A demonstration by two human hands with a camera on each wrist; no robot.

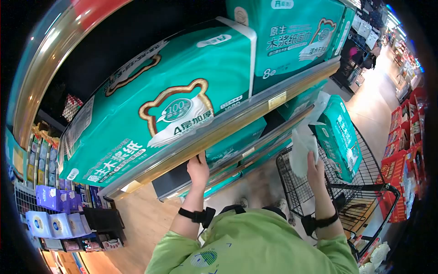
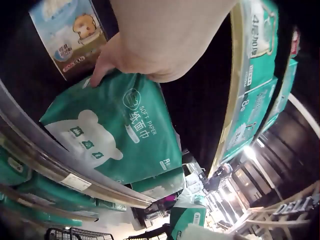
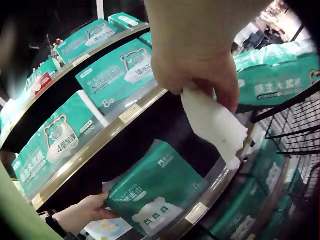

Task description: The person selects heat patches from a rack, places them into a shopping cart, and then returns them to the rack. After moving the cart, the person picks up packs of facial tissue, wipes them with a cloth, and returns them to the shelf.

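Observation:
My left hand (image 1: 199,171) reaches under the upper shelf edge and grips the end of a green pack of paper tissues (image 2: 145,145) on the shelf below. In the right wrist view, that hand's fingers curl at the pack's left edge, beside its white bear print. My right hand (image 1: 315,172) pinches a crumpled white sheet (image 3: 212,122), paper or cloth, which hangs from the fingers in the right wrist view. In the head view the sheet extends upward beside another green tissue pack (image 1: 340,137) in the shopping cart.
A black wire shopping cart (image 1: 351,187) stands on the right, close to the shelves. Large green tissue packs (image 1: 182,100) fill the upper shelf above a metal shelf edge (image 1: 228,121). Purple packs (image 1: 48,197) sit at left; red boxes (image 1: 397,169) line the aisle's far right.

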